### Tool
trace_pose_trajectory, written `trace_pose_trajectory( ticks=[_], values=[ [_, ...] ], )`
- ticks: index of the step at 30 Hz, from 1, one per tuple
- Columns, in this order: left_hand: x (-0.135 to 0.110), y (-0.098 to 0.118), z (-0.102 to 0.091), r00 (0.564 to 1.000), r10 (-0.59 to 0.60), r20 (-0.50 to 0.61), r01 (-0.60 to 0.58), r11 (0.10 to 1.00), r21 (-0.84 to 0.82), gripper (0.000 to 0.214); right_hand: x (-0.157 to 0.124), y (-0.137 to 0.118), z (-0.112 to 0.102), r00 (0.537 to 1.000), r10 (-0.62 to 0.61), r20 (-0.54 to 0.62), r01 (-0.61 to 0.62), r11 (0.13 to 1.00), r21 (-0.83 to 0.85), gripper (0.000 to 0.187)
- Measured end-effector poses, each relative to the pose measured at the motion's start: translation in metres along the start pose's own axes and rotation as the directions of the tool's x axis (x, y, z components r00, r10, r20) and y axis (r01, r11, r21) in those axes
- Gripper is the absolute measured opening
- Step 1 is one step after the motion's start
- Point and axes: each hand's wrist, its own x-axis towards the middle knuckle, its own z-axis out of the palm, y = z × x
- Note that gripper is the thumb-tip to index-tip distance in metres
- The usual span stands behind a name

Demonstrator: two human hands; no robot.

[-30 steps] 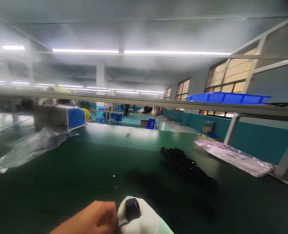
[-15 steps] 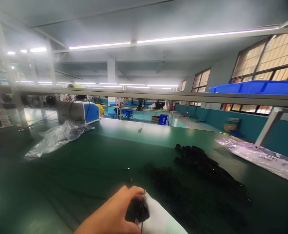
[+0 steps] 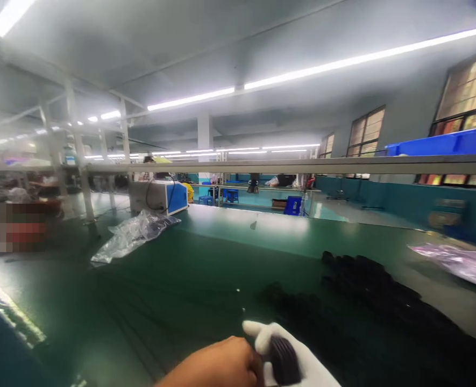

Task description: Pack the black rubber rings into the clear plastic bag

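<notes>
A bundle of black cable (image 3: pixel 285 361) sits in my right hand (image 3: pixel 308 365), which wears a white glove; the gloved fingers wrap round it. My left hand (image 3: pixel 217 363), bare, is beside the bundle at the bottom of the view with its fingers curled in. What those fingers pinch, if anything, is hidden behind the hand. On the dark green table (image 3: pixel 205 269), thin black cables (image 3: pixel 136 328) lie to the left, with small light tips (image 3: pixel 238 290) ahead of my hands. To the right lies a pile of black cable bundles (image 3: pixel 383 290), its near part lost in shadow.
Across the table stand a clear plastic bag (image 3: pixel 135 236) and a blue-and-white machine (image 3: pixel 161 196). A pinkish plastic bag (image 3: pixel 459 263) lies at the right. Overhead runs a shelf rail (image 3: pixel 262 165) bearing a blue bin (image 3: pixel 443 142). A blurred person (image 3: pixel 23 234) is at far left.
The view has swung left. My left hand, earlier arched over the cable bundle with thumb and fingers apart, is now curled beside it. The bundle shows more fully in my right hand.
</notes>
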Motion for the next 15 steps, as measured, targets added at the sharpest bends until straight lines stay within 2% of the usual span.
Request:
trace_pose_trajectory(
  ticks=[2,5,7,9,12,14,15],
  values=[
    [-0.005,0.012,0.002,0.998,-0.067,0.012,0.068,0.993,-0.1,0.012,-0.001,0.004,0.0,0.995,-0.013,0.099,-0.011,0.971,0.238,0.044],
    [-0.01,0.029,-0.008,0.995,-0.099,0.006,0.093,0.914,-0.395,0.013,0.002,0.01,0.003,0.955,-0.14,0.26,-0.01,0.865,0.502,0.055],
    [-0.012,0.038,-0.016,0.997,-0.053,-0.048,0.017,0.833,-0.553,0.019,0.005,0.013,0.006,0.932,-0.18,0.313,-0.005,0.86,0.511,0.055],
    [-0.014,0.043,-0.019,0.997,0.008,-0.075,-0.053,0.78,-0.623,0.021,0.005,0.014,0.008,0.933,-0.179,0.312,-0.005,0.861,0.508,0.056],
    [-0.017,0.046,-0.017,0.974,0.081,-0.213,-0.195,0.778,-0.597,0.025,-0.001,0.008,0.006,0.957,-0.105,0.27,-0.042,0.872,0.488,0.059],
    [-0.02,0.048,-0.015,0.934,0.133,-0.331,-0.273,0.863,-0.424,0.028,-0.007,0.001,0.004,0.959,-0.021,0.281,-0.11,0.891,0.441,0.064],
    [-0.022,0.049,-0.014,0.919,0.169,-0.356,-0.284,0.91,-0.301,0.031,-0.01,-0.002,0.003,0.951,0.011,0.309,-0.143,0.901,0.41,0.066]
  ],
)
